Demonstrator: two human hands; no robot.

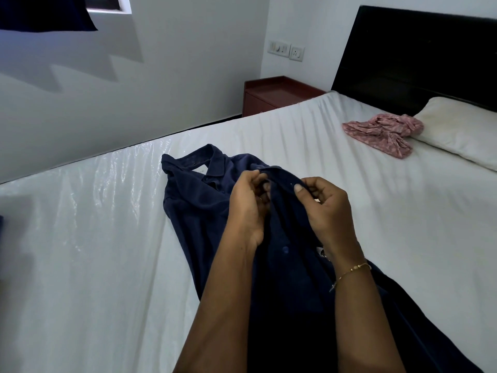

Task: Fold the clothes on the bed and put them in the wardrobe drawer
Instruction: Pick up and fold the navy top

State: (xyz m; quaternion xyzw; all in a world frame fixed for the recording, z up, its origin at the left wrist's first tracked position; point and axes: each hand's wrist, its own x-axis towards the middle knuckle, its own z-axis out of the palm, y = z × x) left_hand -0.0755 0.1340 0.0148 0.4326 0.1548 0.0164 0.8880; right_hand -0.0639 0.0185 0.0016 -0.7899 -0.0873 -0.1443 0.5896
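Fingers [265,184] of left hand [248,208] & right hand [326,208] both pinch a raised fold of navy shirt [193,208], which lies on bed [102,238] w/ long axis running collar-far to hem-near, pink garment [382,133] well apart, nearer right hand.

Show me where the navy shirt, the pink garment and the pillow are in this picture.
navy shirt [193,200]: head view, on its chest panel below the collar.
pink garment [382,131]: head view, on the middle of the crumpled heap.
pillow [457,130]: head view, on its upper face.
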